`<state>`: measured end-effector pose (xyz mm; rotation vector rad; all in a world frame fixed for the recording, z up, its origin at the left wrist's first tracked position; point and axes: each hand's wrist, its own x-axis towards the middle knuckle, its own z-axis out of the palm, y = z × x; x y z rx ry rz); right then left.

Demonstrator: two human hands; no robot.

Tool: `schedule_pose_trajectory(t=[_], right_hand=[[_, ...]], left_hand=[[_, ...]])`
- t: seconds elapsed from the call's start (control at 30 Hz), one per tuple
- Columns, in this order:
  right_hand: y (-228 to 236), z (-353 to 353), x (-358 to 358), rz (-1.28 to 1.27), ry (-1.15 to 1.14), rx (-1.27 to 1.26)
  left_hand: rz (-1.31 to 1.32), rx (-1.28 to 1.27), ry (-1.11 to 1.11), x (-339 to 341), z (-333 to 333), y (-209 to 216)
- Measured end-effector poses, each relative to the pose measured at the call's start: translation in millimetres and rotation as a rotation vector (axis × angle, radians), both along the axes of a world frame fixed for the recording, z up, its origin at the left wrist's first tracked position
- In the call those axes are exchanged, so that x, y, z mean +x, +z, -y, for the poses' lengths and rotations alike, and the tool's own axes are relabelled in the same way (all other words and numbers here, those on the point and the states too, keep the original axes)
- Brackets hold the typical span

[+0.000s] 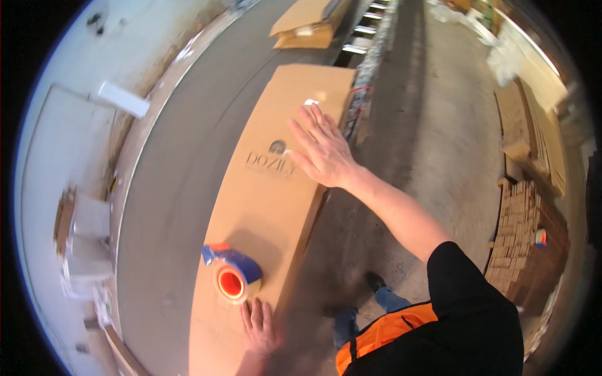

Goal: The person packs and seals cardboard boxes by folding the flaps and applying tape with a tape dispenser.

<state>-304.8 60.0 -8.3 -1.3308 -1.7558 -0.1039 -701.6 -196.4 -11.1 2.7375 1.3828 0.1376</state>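
A long brown cardboard box [257, 213] with a dark printed mark stretches away in front of me. Over its far half, my right hand [323, 147] is held flat with the fingers stretched out, holding nothing; whether the palm touches the cardboard I cannot tell. A tape dispenser [233, 276], blue and orange with a red-cored roll of tape, rests on the near half of the box. Just on the near side of it lies my left hand [260, 329], open, fingers extended on the cardboard with the tips close to the roll.
Beyond the box sits another brown carton [305, 31], beside shiny conveyor rollers [365, 30]. Flat cardboard stacks [517, 232] stand on the right, with a second tape roll [540, 237] near them. White packages [89, 235] lie along the left wall.
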Motion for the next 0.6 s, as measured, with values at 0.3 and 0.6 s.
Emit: schedule_pose_trajectory(t=[0.3, 0.6], right_hand=[[24.9, 21.6, -95.1, -0.224, 0.317, -0.584], [57.2, 84.9, -245.0, 0.106, 0.396, -1.086]], left_hand=[[-0.007, -0.041, 0.062, -16.1, -0.7, 12.6], [0.131, 0.065, 0.031, -27.4, 13.6, 13.2]])
